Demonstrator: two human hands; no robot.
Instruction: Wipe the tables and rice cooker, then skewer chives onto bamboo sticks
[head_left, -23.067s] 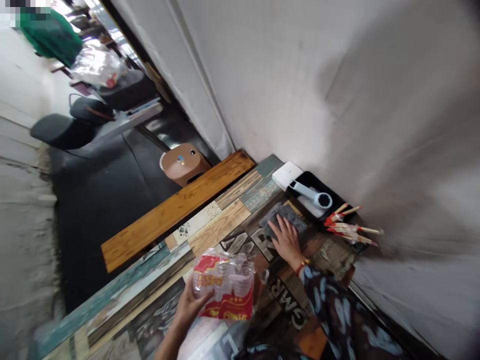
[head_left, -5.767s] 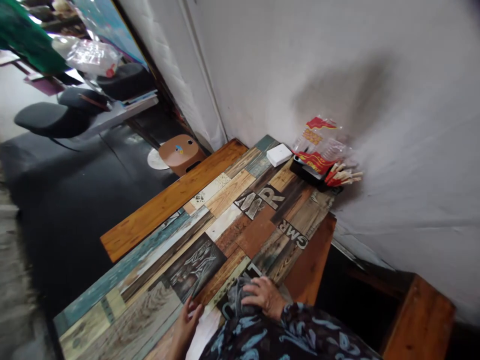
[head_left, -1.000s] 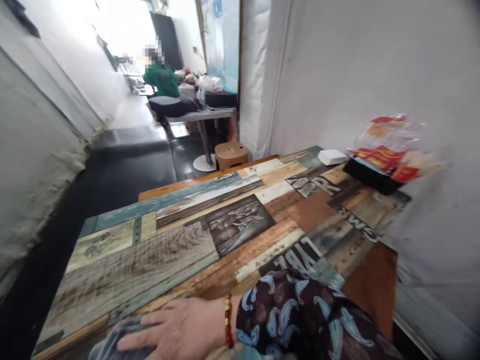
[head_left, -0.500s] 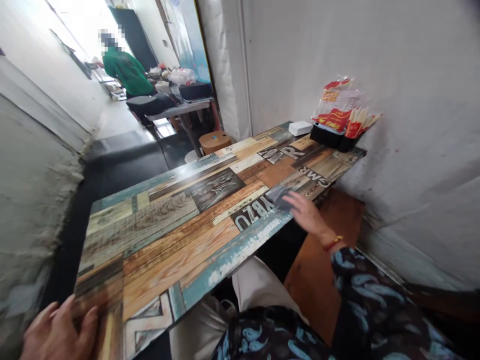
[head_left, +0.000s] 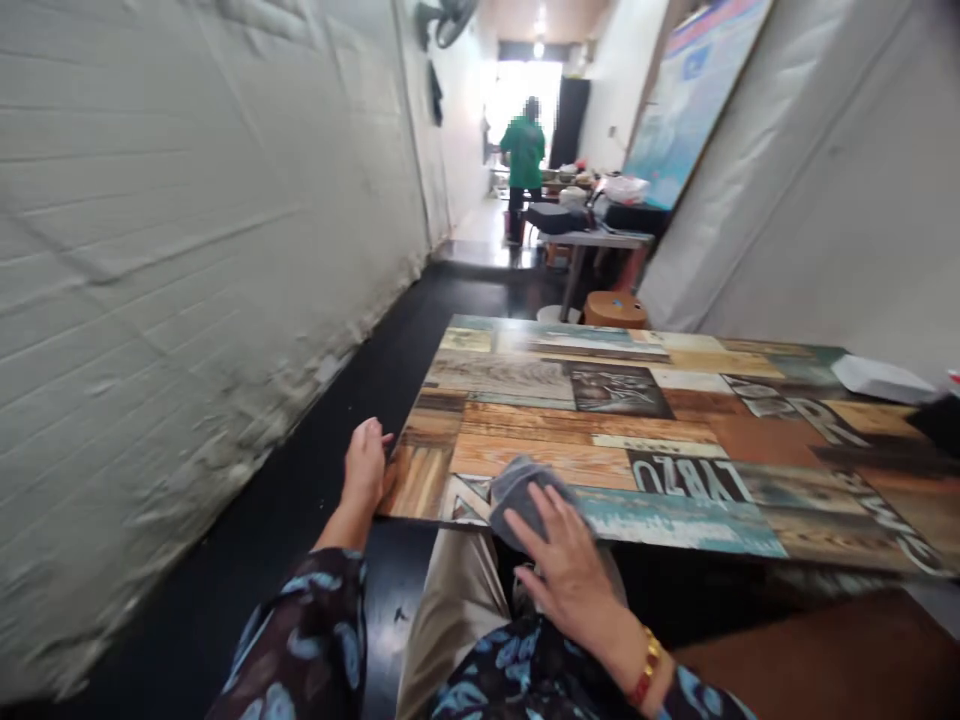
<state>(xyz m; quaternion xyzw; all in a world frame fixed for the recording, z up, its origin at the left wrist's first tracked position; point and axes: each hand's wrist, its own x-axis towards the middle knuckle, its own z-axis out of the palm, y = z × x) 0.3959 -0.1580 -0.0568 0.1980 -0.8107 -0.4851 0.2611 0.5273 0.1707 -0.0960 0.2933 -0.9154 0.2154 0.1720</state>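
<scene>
Cloth (head_left: 519, 488), grey and rumpled, lies between 5 and 6 o'clock in the head view I watch from afar, lapping the near edge of a patchwork-patterned table (head_left: 536, 422). The right hand (head_left: 574, 570), at 5 o'clock, reaches onto it with fingers extended and spread over the fabric, not clenched; a red-and-gold bracelet (head_left: 647, 665) circles the wrist. At 8 o'clock I see the left hand (head_left: 364, 470) at the table's left edge, fingers partly bent; I cannot tell whether they grasp the edge or merely rest beside it. A white box (head_left: 885, 380) sits on the tabletop at 3 o'clock. Beyond the table, a brown stool (head_left: 615, 309) stands at 2 o'clock, and a person in a green top (head_left: 525, 155) stands far back at 12 o'clock.
</scene>
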